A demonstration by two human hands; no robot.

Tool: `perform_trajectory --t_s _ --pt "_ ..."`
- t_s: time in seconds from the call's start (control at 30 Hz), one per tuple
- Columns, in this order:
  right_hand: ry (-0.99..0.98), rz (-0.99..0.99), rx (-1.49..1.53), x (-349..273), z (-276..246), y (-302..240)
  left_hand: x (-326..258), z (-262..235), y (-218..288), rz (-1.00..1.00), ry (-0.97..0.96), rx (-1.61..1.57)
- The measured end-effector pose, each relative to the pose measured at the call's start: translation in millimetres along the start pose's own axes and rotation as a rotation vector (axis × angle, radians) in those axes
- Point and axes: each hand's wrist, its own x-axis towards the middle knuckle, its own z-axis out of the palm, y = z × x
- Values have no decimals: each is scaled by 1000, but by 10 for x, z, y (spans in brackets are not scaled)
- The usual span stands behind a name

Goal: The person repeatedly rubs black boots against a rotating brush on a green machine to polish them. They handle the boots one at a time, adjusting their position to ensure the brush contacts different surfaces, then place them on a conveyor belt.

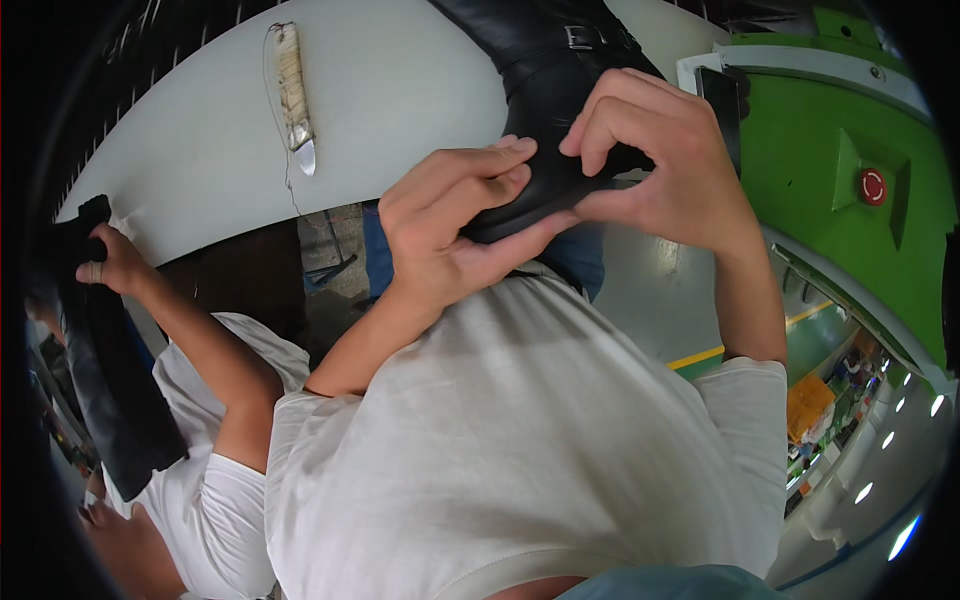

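Both hands grip a black boot (540, 110): left hand (450, 225) clamps its toe, right hand (650, 165) pinches beside. Working the toe; likely needs firm pressing next.

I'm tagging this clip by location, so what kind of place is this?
Probably a footwear factory floor. Both hands, left hand and right hand, grip a black leather boot over a white worktable; a green machine with a red button stands beside it, and a co-worker's hand holds another dark piece.
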Motion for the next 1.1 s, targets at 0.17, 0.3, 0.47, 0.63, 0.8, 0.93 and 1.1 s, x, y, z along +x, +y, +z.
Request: perform_trajectory --t_s 0.17,0.3,0.47,0.63,0.8,0.93,1.1 --pt "36 -76 213 75 -127 233 -32 -28 -98 -32 18 -86" --pt "244 666 251 122 -401 644 -75 -33 -178 -58 64 -123" --pt "70 804 795 -37 -231 786 -151 -42 -236 35 27 -111" --pt "171 433 524 -145 -468 243 -38 -95 127 232 16 36" --pt "210 82 -8 -212 -1031 -606 814 -349 924 603 56 271" --pt "232 -73 -341 -94 -1071 -891 1607 -549 1366 693 -134 650" --pt "428 -238 4 -174 -958 -355 1953 -500 1467 566 -525 936"
